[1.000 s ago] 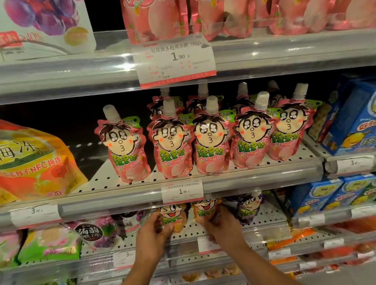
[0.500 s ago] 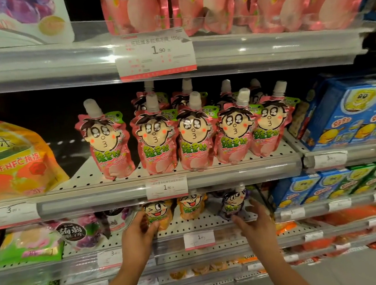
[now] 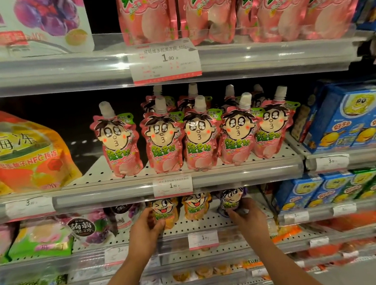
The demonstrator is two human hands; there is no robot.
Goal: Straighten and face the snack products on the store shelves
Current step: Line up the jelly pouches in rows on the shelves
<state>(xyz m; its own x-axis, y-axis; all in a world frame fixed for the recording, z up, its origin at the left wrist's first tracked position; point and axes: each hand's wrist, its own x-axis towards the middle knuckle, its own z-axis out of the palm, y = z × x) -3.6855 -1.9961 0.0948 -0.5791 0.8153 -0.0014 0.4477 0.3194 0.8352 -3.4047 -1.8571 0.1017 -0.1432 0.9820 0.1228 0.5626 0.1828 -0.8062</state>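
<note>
Store shelving (image 3: 232,177) of perforated white metal with clear price rails fills the view. Above both hands stand pink jelly pouches (image 3: 201,136). The left hand (image 3: 145,235) grips an orange pouch (image 3: 165,212); the right hand (image 3: 248,219) grips a purple pouch (image 3: 231,199).

Pink, orange and purple pouches against blue boxes

The middle shelf's pouches (image 3: 162,142) are pink with cartoon faces, black hair, green lettering and white caps. Below, one pouch (image 3: 164,212) is orange, its neighbour (image 3: 196,206) orange too, and a third (image 3: 231,199) is purple. The boxes (image 3: 351,116) at right are blue with yellow figures. The big bag (image 3: 18,153) at left is orange and yellow. The price tags (image 3: 164,61) are white with red edging; the shelf (image 3: 208,165) is white and dotted with holes.
</note>
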